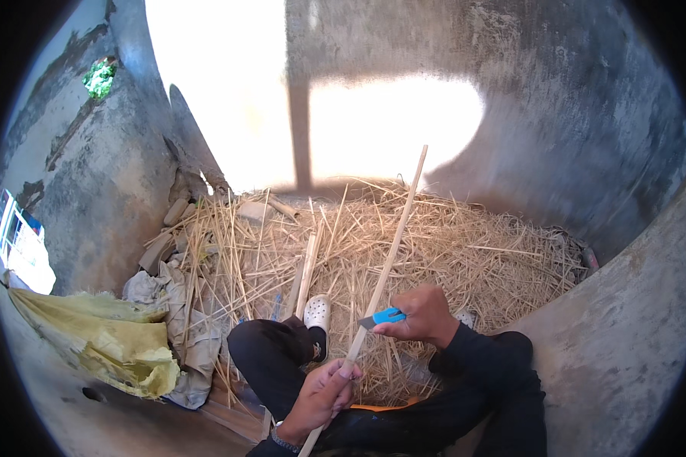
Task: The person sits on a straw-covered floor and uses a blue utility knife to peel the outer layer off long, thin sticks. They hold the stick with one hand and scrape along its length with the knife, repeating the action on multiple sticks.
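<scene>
A long pale wooden stick (392,247) runs from the lower middle up toward the far wall. My left hand (324,392) grips it near its lower end. My right hand (419,314) holds a blue-handled utility knife (383,317), its blade end touching the stick just above my left hand. Both sleeves are black. My legs in dark trousers stretch forward, and a white clog (317,311) is on my left foot.
A heap of dry straw (450,251) covers the ground ahead. Flat pale strips (306,274) lie in it. Yellow and grey sacks (122,339) are piled at the left. Rough concrete walls (587,137) close in all round, with sunlit patches on the far wall.
</scene>
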A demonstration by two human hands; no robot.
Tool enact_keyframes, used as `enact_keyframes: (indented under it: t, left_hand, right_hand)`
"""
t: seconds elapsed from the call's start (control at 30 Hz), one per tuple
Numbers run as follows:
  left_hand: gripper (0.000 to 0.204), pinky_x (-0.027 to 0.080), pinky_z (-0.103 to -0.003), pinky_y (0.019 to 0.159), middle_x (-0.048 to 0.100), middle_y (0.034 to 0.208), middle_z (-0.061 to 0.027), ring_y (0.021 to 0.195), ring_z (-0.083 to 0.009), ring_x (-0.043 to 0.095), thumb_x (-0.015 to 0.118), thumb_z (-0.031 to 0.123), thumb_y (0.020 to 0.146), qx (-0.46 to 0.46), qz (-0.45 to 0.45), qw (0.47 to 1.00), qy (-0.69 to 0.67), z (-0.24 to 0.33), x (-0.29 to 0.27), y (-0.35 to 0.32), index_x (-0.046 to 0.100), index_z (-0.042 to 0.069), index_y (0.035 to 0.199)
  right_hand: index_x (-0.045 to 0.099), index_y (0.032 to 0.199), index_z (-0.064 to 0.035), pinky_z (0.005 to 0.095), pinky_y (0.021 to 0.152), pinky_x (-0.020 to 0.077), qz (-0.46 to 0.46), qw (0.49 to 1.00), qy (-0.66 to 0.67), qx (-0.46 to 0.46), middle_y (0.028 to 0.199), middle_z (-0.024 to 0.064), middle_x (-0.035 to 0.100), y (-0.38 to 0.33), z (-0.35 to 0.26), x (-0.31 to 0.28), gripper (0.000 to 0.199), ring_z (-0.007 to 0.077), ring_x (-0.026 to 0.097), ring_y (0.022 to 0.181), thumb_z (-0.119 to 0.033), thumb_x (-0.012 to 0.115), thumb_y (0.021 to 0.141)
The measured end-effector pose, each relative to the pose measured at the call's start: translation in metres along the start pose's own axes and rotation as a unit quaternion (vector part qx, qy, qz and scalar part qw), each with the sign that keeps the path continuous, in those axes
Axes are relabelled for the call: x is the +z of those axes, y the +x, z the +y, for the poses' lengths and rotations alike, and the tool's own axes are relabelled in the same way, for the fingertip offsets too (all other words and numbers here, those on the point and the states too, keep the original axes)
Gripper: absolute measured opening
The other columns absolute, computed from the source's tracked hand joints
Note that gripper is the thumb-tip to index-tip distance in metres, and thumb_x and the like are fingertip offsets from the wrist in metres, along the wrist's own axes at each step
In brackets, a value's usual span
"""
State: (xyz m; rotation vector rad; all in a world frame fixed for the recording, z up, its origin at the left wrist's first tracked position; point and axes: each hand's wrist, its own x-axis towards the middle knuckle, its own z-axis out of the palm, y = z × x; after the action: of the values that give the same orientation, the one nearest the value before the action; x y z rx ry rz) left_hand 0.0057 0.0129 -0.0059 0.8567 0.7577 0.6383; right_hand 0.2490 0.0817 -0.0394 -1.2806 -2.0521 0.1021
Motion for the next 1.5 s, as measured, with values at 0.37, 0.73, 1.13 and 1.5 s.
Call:
enact_keyframes:
  t: [0.37, 0.73, 1.13, 1.5]
  left_hand:
    - [0.024, 0.028, -0.020, 0.044, 0.037, 0.050, 0.0038, 0.037, -0.0059, 0.027, 0.042, 0.025, 0.103, -0.006, 0.008, 1.000, 0.009, 0.005, -0.002, -0.001, 0.050, 0.002, 0.099]
    - [0.028, 0.027, -0.019, 0.044, 0.039, 0.055, 0.0050, 0.046, -0.0029, 0.032, 0.042, 0.030, 0.104, 0.017, -0.015, 1.000, 0.011, -0.003, -0.008, -0.002, 0.050, 0.003, 0.104]
    - [0.027, 0.026, -0.018, 0.044, 0.039, 0.056, 0.0052, 0.047, -0.0024, 0.032, 0.040, 0.029, 0.104, 0.020, -0.034, 0.999, 0.034, -0.005, -0.011, -0.002, 0.050, 0.003, 0.105]
    - [0.026, 0.027, -0.018, 0.044, 0.039, 0.056, 0.0052, 0.044, -0.0027, 0.033, 0.040, 0.028, 0.104, -0.005, -0.041, 0.999, 0.001, -0.009, -0.010, -0.012, 0.050, 0.004, 0.104]
  right_hand:
    - [0.056, 0.054, -0.0106, 0.0385, 0.042, 0.0401, -0.013, 1.000, 0.001, 0.003, 0.045, 0.0082, 0.049, -0.002, 0.002, 0.002, 0.068, 0.0262, 0.052, 0.040, -0.073, 0.053, 0.081]
    - [0.053, 0.054, -0.0105, 0.0368, 0.042, 0.0403, -0.002, 0.999, -0.049, -0.021, 0.048, 0.0061, 0.050, 0.003, 0.010, 0.002, 0.068, 0.0257, 0.053, 0.042, -0.074, 0.055, 0.078]
    - [0.055, 0.056, -0.0114, 0.0392, 0.044, 0.0406, -0.003, 1.000, 0.009, 0.006, 0.048, 0.0076, 0.049, 0.000, 0.005, 0.002, 0.065, 0.0291, 0.052, 0.043, -0.071, 0.052, 0.083]
    - [0.062, 0.058, -0.0113, 0.0359, 0.042, 0.0397, 0.030, 0.997, 0.044, 0.052, 0.042, 0.0031, 0.045, 0.003, 0.025, 0.004, 0.067, 0.0196, 0.050, 0.040, -0.070, 0.047, 0.087]
